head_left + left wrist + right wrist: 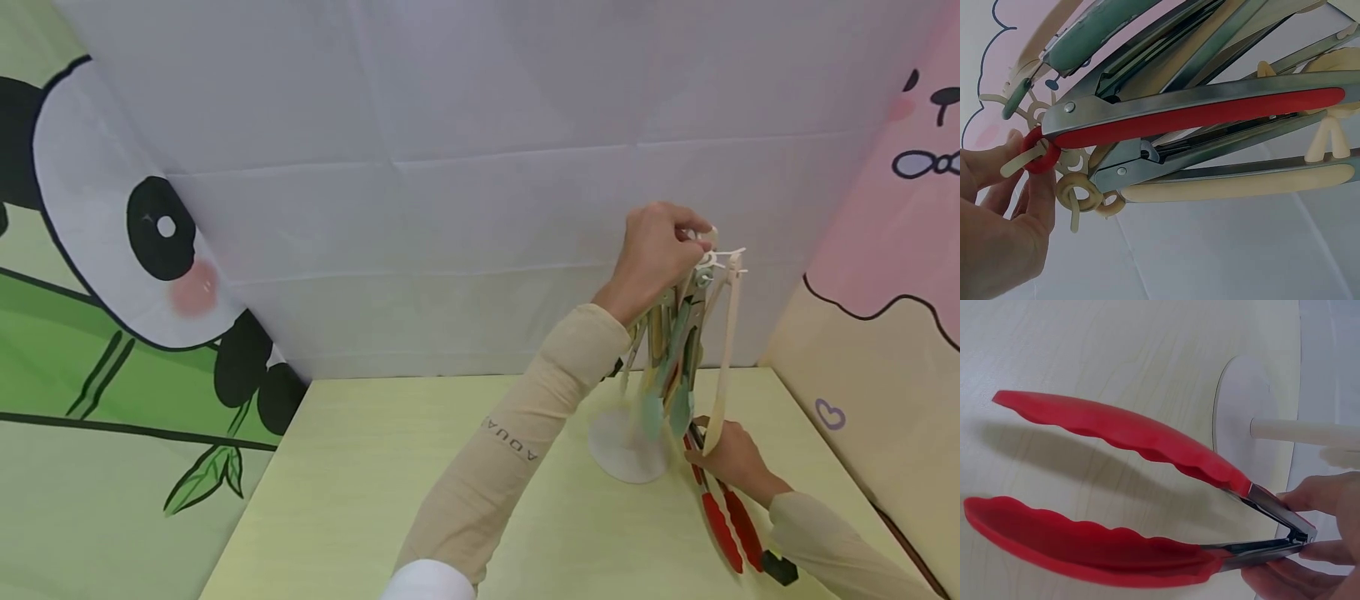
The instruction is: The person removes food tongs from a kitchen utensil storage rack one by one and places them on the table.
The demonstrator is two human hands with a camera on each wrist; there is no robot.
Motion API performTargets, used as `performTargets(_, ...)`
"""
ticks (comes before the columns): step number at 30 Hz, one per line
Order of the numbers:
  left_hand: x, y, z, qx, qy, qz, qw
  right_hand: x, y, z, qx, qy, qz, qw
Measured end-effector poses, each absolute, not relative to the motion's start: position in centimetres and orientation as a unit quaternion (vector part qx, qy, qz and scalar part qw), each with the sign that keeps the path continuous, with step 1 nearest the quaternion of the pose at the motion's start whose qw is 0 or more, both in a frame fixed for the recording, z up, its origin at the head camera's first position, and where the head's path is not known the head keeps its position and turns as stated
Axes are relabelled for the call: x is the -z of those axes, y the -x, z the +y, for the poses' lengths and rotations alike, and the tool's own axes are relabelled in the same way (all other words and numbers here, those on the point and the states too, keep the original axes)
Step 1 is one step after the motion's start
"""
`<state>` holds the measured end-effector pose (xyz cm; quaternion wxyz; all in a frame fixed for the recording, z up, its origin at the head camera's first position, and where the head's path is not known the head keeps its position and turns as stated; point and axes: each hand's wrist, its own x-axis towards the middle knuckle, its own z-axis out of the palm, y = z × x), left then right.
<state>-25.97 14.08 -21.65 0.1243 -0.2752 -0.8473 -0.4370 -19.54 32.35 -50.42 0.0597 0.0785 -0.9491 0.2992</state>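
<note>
While the left hand [660,246] pinches a red ring [1040,166], right hand [735,457] grips red tongs [1166,449], likely light, springy, best held by metal shanks [1280,509].

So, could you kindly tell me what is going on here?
A person is working at a stand on the table. The left hand grips the stand near its top, where several kitchen tongs hang from hooks. Lower down, the right hand holds red-tipped tongs by the hinge end, beside the stand; their two red ends are spread apart and point away from the hand.
</note>
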Motion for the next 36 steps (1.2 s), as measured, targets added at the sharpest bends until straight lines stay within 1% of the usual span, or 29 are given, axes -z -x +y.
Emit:
performTargets(9, 21.6, 26.0, 13.9, 0.43, 0.275, -0.851, 0.123, 50.9, 19.8, 32.1, -0.312, -0.061, -0.947, 0.034)
performTargets(17, 21.4, 25.9, 13.9, 0.431, 0.276, -0.851, 0.113, 51.5, 19.7, 32.0, -0.311, -0.074, -0.946, 0.051)
performTargets(23, 21.3, 25.9, 13.9, 0.422, 0.28, -0.856, 0.109, 51.9, 19.7, 32.1, -0.303, -0.06, -0.951, 0.036)
performTargets(31, 21.2, 26.0, 13.8, 0.407, 0.284, -0.862, 0.107, 52.1, 19.9, 32.2, -0.295, -0.055, -0.953, 0.031)
performTargets(36, 21.2, 26.0, 13.8, 0.412, 0.29, -0.858, 0.095, 52.0, 20.0, 32.1, -0.287, -0.047, -0.956, 0.027)
